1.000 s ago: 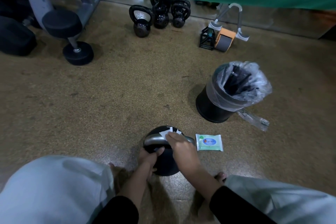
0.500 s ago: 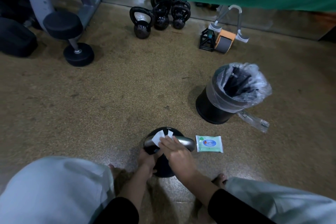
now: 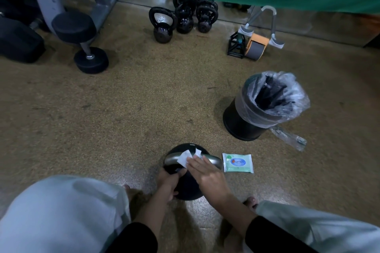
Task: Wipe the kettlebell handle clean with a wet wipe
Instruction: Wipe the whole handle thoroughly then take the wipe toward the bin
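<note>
One wide-angle camera, worn on the head, looks forward and down at the floor [image 3: 127, 113], close above the kettlebell [image 3: 188, 188].

Wide bare floor [image 3: 123, 109] ahead and left of the kettlebell [image 3: 189, 188], open reach there. Right side is tighter: wipe pack [image 3: 238, 163] just beside it, bin [image 3: 244, 127] with loose liner beyond, crumpled wrapper [image 3: 289, 138] at the bin's base. Left knee [image 3: 61, 211] and right knee [image 3: 308, 228] box in the near side; dumbbell [image 3: 82, 45], small kettlebells [image 3: 163, 26] and ab roller [image 3: 255, 47] sit well apart, far back.
</note>
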Demonstrator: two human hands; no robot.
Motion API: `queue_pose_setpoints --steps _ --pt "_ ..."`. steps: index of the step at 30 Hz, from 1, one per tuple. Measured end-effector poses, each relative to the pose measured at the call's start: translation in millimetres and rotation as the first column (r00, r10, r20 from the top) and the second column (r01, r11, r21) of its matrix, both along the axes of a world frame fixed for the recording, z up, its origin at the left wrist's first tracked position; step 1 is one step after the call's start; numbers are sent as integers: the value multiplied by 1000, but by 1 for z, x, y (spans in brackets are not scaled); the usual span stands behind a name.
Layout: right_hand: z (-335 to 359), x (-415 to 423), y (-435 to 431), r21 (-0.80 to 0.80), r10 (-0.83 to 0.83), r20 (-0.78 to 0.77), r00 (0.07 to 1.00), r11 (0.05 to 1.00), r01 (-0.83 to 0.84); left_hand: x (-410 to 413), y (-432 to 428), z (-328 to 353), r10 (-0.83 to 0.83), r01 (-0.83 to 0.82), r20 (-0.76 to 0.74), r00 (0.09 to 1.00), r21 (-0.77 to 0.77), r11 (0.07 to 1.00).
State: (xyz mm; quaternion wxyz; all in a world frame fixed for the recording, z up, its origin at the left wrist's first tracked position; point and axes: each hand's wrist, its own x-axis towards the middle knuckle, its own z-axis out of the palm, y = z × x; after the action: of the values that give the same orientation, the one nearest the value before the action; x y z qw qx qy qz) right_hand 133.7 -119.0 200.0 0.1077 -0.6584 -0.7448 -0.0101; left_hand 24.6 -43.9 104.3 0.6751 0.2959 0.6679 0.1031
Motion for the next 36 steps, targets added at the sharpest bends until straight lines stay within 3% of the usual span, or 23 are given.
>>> queue_pose_setpoints --steps 3,8,15,21,32,36 --pt "0 2 6 10 -6 29 1000 1000 6 0 1 -2 9 -9 2 1000 -11 1000" --pt "-8 -7 6 -5 127 60 990 992 -127 0 -3 1 5 -5 20 1000 -19 1000" --pt "-5 3 10 4 70 64 995 998 -71 0 0 0 14 -14 13 1000 -25 1000" --pt "-6 4 -3 -27 185 50 982 983 -184 1 -1 6 0 0 -19 1000 3 1000" --pt "13 -8 14 -80 11 -70 998 997 -17 -1 -2 3 18 -17 26 999 -31 999" --pt "27 -1 23 -184 -222 -129 967 963 196 1 1 8 34 -33 21 999 -26 999"
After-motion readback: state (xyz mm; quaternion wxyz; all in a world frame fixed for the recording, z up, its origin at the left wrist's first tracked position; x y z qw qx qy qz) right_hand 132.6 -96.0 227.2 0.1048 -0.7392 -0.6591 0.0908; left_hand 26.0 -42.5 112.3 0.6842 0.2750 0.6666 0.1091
